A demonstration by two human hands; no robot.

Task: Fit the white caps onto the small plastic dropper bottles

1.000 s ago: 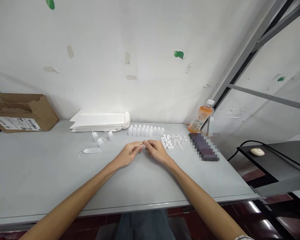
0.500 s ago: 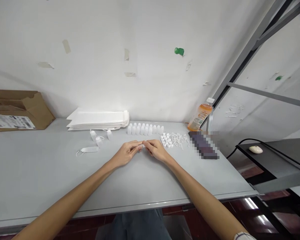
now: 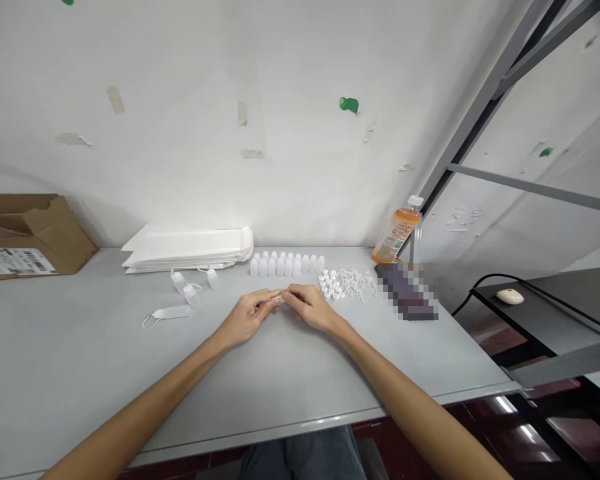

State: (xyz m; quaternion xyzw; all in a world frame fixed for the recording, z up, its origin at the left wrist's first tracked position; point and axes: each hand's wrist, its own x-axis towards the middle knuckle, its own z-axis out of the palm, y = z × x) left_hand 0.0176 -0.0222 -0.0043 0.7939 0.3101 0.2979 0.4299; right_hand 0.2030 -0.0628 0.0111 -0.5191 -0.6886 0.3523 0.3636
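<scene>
My left hand (image 3: 247, 315) and my right hand (image 3: 309, 307) meet over the table, fingertips pinched together. Between them is a small white piece (image 3: 279, 298), mostly hidden by the fingers, so I cannot tell its exact kind. Just behind the hands stand rows of small white plastic bottles (image 3: 281, 267). Beside my right hand lie a cluster of white caps (image 3: 331, 285) and a heap of thin white loops (image 3: 357, 283). To the left, several small bottles with looped straps (image 3: 192, 296) stand or lie on the table.
A stack of white envelopes (image 3: 190, 248) rests against the wall, with a cardboard box (image 3: 73, 237) farther left. At the right are an orange drink bottle (image 3: 397, 235), a blurred dark flat object (image 3: 405, 293) and a metal frame (image 3: 473, 133). The grey table (image 3: 260, 393) extends to its front edge.
The view has shifted slightly, moving the table items a little left and down. Both hands remain together on the small white piece, with the fingers slightly repositioned.
</scene>
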